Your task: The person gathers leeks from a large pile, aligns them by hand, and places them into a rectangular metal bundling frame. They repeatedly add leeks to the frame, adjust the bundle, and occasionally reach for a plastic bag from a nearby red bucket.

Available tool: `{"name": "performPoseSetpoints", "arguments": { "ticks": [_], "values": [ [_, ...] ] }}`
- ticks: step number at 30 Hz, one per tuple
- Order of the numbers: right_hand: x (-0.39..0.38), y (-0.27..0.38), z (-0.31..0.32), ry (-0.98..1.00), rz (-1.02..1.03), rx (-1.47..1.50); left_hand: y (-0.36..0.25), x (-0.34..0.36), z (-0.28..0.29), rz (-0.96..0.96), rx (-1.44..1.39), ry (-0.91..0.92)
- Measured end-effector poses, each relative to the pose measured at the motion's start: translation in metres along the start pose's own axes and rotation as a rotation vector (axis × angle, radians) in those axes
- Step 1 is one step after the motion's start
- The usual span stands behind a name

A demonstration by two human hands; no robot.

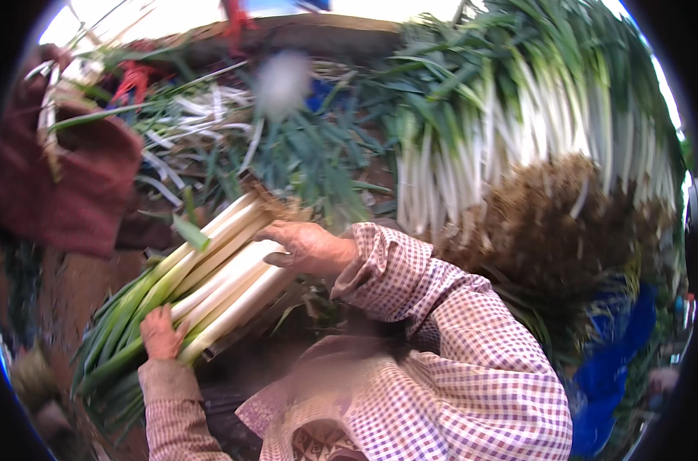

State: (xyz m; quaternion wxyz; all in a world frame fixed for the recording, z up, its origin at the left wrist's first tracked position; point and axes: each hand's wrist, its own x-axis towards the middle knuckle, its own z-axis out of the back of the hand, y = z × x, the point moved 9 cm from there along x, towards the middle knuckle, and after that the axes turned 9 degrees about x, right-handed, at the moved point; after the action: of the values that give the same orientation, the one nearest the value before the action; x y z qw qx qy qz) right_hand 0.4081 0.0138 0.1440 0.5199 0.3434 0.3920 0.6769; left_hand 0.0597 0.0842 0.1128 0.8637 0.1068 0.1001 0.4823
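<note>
A bundle of long green onions [218,280] lies slantwise in front of me, white stalks and brown roots up to the right, green leaves down to the left. My left hand [162,332] is closed against the bundle's near side, where white turns to green, its thumb apart from its fingers. Near the root end my right hand [307,244] grips the uppermost white stalks, thumb below and fingers over them. The stalks' undersides are hidden. A loose green leaf piece [191,232] sits on top of the bundle.
A large heap of green onions [518,115] with earthy roots stands at the right. Cut leaves [303,161] and white scraps [211,107] litter the far ground. Dark red cloth [65,177] drapes at the left; blue plastic sheeting [610,376] lies at the lower right.
</note>
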Motion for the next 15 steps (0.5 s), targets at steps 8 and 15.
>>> {"name": "performPoseSetpoints", "arguments": {
  "ticks": [8,15],
  "values": [
    [-0.255,-0.154,0.174,-0.727,-0.702,-0.208,-0.091,0.03,0.063,0.026,-0.434,-0.006],
    [-0.316,-0.221,0.323,-1.033,-0.942,-0.57,-0.251,0.044,0.129,-0.277,-0.768,-0.157]
  ]
}}
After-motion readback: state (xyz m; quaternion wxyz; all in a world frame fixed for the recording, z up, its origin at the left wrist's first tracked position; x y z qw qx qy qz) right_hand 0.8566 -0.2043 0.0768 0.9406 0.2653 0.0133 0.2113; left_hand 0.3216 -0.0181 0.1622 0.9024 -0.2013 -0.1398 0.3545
